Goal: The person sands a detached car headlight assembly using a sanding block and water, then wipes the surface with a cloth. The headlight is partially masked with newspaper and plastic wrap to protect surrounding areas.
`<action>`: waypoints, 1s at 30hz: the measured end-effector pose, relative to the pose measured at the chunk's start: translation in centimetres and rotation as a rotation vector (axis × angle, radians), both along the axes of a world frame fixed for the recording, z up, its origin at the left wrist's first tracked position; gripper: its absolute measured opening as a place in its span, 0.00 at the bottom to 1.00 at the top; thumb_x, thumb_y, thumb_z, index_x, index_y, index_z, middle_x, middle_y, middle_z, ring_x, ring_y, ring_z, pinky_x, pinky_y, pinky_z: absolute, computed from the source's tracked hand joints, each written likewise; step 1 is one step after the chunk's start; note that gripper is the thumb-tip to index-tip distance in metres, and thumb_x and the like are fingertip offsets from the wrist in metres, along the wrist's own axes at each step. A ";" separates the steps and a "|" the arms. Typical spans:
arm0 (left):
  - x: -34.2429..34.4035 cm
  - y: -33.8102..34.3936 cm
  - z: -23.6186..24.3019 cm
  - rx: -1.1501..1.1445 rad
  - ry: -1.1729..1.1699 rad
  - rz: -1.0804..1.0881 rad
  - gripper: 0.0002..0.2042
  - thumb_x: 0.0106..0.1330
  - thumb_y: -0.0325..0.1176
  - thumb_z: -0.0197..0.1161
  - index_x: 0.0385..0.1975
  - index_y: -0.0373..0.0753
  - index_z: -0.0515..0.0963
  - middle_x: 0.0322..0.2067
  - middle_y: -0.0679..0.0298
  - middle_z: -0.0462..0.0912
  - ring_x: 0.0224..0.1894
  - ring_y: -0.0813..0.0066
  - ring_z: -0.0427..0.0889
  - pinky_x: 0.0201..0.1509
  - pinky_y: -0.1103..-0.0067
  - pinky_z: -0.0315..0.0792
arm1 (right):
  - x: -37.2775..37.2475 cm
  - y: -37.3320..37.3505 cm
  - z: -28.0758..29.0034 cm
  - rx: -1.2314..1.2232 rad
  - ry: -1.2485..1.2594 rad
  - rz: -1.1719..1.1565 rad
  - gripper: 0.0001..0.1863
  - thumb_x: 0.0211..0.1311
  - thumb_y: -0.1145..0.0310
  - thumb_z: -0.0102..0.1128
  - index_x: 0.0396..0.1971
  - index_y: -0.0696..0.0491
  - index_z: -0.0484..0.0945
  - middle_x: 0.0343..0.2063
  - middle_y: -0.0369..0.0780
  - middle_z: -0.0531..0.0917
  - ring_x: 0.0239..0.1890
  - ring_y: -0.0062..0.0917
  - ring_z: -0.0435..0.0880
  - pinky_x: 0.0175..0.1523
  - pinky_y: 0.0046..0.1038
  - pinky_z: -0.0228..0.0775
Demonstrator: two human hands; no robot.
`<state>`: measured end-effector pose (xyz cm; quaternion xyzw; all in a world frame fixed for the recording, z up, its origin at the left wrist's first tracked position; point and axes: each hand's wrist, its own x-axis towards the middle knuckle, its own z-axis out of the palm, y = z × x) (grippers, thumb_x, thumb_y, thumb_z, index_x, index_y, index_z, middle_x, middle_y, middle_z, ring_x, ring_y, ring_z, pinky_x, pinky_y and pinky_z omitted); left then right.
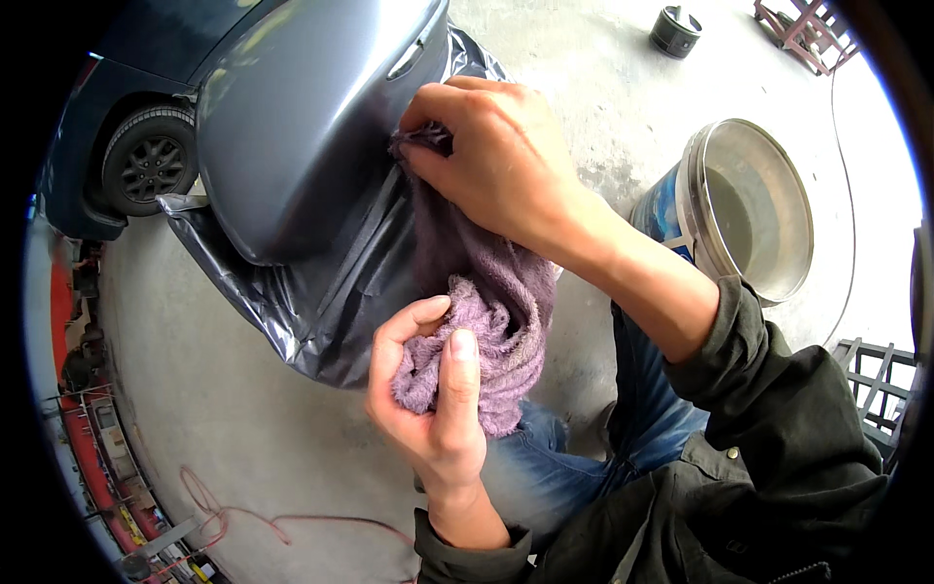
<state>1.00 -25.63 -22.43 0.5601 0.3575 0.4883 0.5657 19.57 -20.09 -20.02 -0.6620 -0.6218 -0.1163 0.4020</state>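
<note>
A purple towel (525, 292) hangs between my two hands in front of a glossy dark grey car panel (292, 127). My right hand (501, 146) pinches the towel's upper part close against the panel's right edge. Lower down, my left hand (433, 414) cups the bunched end of the towel, thumb and fingers curled round it. Black plastic sheeting (331, 311) lies in folds beneath the panel and partly behind the towel. What the panel rests on is hidden.
A bucket (693, 185) with some murky liquid stands at my right. Beyond it are a black cylindrical thing (675, 33) and a reddish wheeled stand (808, 34). A dark car's wheel (151, 161) is at far left. A pinkish hose (219, 511) trails over the floor, lower left.
</note>
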 end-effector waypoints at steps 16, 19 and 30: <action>-2.7 1.6 -0.8 0.083 0.198 -0.042 0.11 0.61 0.23 0.65 0.42 0.28 0.80 0.37 0.60 0.84 0.39 0.75 0.80 0.49 0.79 0.73 | -2.5 -0.7 -3.8 -0.094 0.035 0.081 0.14 0.57 0.67 0.66 0.42 0.53 0.85 0.30 0.47 0.83 0.30 0.42 0.86 0.38 0.38 0.79; -3.1 1.8 -0.7 0.102 0.186 -0.012 0.11 0.61 0.23 0.64 0.42 0.28 0.80 0.37 0.60 0.83 0.39 0.75 0.79 0.48 0.79 0.73 | -2.4 0.4 -3.9 -0.062 0.108 0.119 0.15 0.58 0.67 0.68 0.45 0.51 0.84 0.30 0.44 0.83 0.31 0.40 0.86 0.38 0.35 0.78; -3.2 1.5 -0.3 0.104 0.156 0.009 0.11 0.61 0.24 0.64 0.42 0.28 0.79 0.38 0.61 0.82 0.39 0.78 0.78 0.47 0.81 0.72 | -5.7 0.6 -3.6 -0.069 0.250 0.144 0.08 0.53 0.70 0.69 0.34 0.55 0.85 0.30 0.44 0.85 0.31 0.40 0.87 0.38 0.34 0.80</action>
